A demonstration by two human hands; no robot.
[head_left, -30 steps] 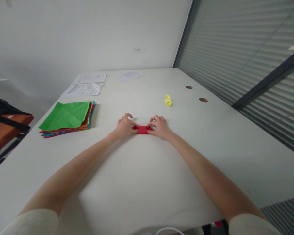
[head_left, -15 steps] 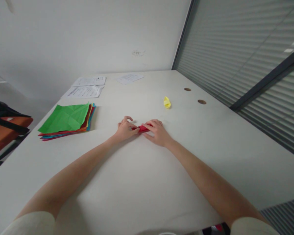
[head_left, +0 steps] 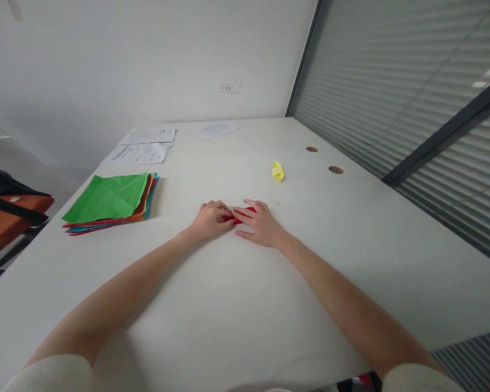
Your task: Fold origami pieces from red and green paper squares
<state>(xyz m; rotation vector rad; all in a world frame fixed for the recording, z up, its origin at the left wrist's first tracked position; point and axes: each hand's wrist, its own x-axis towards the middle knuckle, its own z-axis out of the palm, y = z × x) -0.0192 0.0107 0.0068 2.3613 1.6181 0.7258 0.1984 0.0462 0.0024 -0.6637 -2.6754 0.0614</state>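
A small folded red paper (head_left: 237,220) lies on the white table between my hands, partly covered by fingers. My left hand (head_left: 210,219) pinches its left end, the other fingers curled above. My right hand (head_left: 262,224) rests over its right part with the fingers spread and the palm down, pressing on the paper. Beyond my hands, to the right, sits a small folded yellow paper piece (head_left: 277,171).
A stack of coloured paper (head_left: 110,197), green on top, lies at the left of the table (head_left: 220,305). Printed sheets (head_left: 141,153) lie at the back left. Two round holes (head_left: 335,170) pierce the right side. An orange chair (head_left: 14,220) stands left, blinds right.
My left fingers have drawn in closer around the paper's left end. My right hand has spread its fingers and reaches slightly further left over the red paper.
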